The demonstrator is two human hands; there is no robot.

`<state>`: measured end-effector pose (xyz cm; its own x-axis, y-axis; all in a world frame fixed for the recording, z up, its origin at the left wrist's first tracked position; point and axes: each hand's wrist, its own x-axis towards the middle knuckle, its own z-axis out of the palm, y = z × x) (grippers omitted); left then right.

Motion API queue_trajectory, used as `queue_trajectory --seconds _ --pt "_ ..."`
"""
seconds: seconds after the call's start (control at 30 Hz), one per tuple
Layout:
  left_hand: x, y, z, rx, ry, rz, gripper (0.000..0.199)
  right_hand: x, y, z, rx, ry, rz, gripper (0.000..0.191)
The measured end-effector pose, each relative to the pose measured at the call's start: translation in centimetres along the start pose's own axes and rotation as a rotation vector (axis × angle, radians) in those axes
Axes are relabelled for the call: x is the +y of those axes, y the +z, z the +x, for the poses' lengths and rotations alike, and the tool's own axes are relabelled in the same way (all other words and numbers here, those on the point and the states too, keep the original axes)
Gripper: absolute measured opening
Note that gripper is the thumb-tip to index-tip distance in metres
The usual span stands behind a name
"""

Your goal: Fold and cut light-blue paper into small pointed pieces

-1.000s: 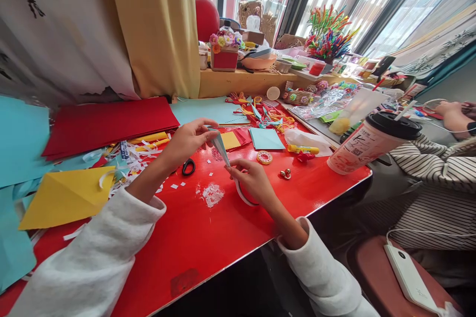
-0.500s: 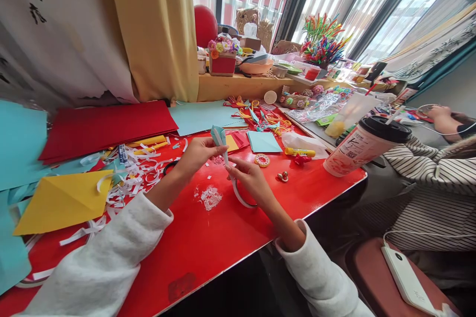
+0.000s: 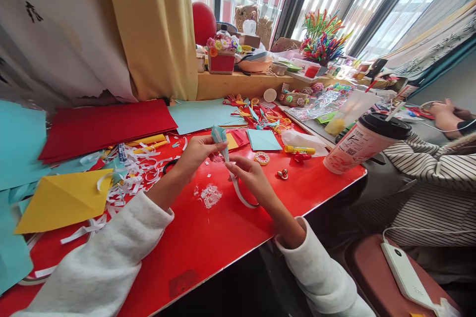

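A small folded light-blue paper piece (image 3: 218,133) points upward, pinched in my left hand (image 3: 199,152). Just to the right and lower, my right hand (image 3: 250,173) is closed with thumb and fingers on a white strip (image 3: 241,195) that meets the lower end of the blue piece. The strip curves down below my right hand toward the table. The fingers partly hide where strip and paper meet. White scraps (image 3: 211,195) lie on the red table (image 3: 223,237) below my hands, and a stack of light-blue squares (image 3: 264,139) lies behind them.
Red sheets (image 3: 107,129), a yellow sheet (image 3: 67,200) and paper strips cover the left side. A glue stick (image 3: 299,150), a ring-shaped item (image 3: 262,158) and a lidded cup (image 3: 362,146) stand or lie right. A person in striped sleeves (image 3: 420,158) sits at far right.
My fingers have shifted slightly around the blue piece and strip, with both hands still close together. The other person's hand at the far right has moved a little.
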<state>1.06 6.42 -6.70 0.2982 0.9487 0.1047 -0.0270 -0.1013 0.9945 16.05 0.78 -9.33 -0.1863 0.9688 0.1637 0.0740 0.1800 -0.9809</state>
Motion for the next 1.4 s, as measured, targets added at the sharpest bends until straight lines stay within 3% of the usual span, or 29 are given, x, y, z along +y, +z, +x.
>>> queue_trajectory --seconds 0.17,0.47,0.7,0.87,0.93,1.0,1.07,1.17,1.3,1.4 --pt "0.3 -0.4 0.0 -0.125 -0.064 0.037 0.030 -0.1 -0.2 -0.1 0.024 0.022 0.040 0.028" --pt "1.0 -0.5 -0.1 0.060 0.086 0.106 0.033 0.4 0.0 0.0 -0.076 0.042 -0.090 0.043" --pt "2.8 -1.8 -0.4 -0.001 0.106 -0.048 0.028 1.3 -0.3 0.3 0.024 0.041 -0.152 0.057" --pt "4.9 -3.4 -1.2 -0.071 0.111 -0.109 0.035 0.4 -0.4 0.3 -0.116 0.046 -0.103 0.027" --pt "5.4 -4.0 -1.4 -0.042 0.103 -0.054 0.044 -0.3 -0.6 0.3 -0.113 0.005 -0.094 0.025" --pt "5.7 -4.5 -1.5 -0.026 0.041 0.046 0.036 -1.1 -1.0 0.4 -0.072 -0.022 -0.130 0.028" --pt "5.9 -4.7 -1.6 -0.074 -0.029 0.152 0.022 -1.8 -1.4 0.5 -0.020 -0.038 -0.184 0.031" --pt "6.0 -4.3 -1.9 -0.209 -0.080 0.304 0.034 -2.6 -1.8 0.6 0.069 -0.125 -0.270 0.027" --pt "5.5 -2.8 -2.0 -0.398 -0.119 0.432 0.036 -3.2 -1.8 0.5 0.150 -0.256 -0.461 0.021" --pt "4.9 -1.8 -2.0 -0.437 -0.073 0.471 0.033 -3.6 -1.4 0.3 0.206 -0.298 -0.549 0.023"
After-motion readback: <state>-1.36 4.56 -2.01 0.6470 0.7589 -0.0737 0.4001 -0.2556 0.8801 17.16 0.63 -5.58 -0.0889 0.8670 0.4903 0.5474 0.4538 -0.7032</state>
